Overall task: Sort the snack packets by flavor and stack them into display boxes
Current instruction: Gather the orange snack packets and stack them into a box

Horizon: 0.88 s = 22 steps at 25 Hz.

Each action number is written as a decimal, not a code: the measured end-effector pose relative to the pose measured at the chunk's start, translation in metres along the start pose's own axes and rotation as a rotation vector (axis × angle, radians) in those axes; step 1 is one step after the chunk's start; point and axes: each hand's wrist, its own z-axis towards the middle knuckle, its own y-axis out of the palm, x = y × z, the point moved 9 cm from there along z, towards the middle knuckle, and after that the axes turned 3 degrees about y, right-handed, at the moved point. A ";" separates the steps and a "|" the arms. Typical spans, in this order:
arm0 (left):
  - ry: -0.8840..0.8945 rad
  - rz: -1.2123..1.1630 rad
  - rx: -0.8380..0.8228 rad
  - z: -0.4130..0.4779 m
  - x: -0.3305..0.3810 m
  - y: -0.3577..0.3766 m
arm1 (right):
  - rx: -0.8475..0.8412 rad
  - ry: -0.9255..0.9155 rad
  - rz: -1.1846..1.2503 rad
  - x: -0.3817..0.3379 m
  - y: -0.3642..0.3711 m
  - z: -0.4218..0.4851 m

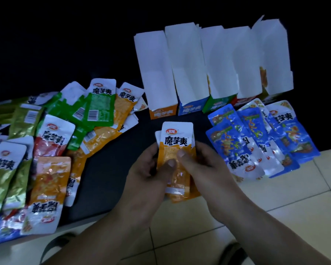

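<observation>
– Snack packets, orange ones (177, 148), were up in both hands, a small stack held upright over the dark surface (107, 169)!
– And the grip?
– Left hand (141, 178) curled round the stack's left edge and right hand (203, 167) round its right, with both thumbs (171, 163) pressed on the front packet.
– What lay around them?
– Just right of the right hand, blue packets (256, 138) were fanned out and overlapping. Well left of the left hand sprawled a mixed pile (52, 134): green, orange, red and olive-gold.
– And beyond?
– Past the hands stood a row of display boxes with their white flaps raised. The orange box (161, 112) was closest to the stack, then the blue box (192, 109), green box (218, 105) and red box (242, 100) ran off to the right, side by side.
</observation>
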 end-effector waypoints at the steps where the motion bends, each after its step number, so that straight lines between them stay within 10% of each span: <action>1: 0.018 0.077 -0.050 0.000 0.003 -0.002 | 0.007 0.002 -0.012 0.001 0.006 0.004; 6: 0.600 1.150 0.279 0.032 0.061 -0.098 | -0.012 0.010 0.012 -0.005 0.032 0.014; 9: 0.490 1.589 0.262 0.081 0.065 -0.130 | -0.069 0.013 0.029 -0.006 0.051 0.016; 22: 0.685 1.579 0.516 0.020 0.068 -0.182 | -0.061 -0.120 -0.045 -0.019 0.078 0.023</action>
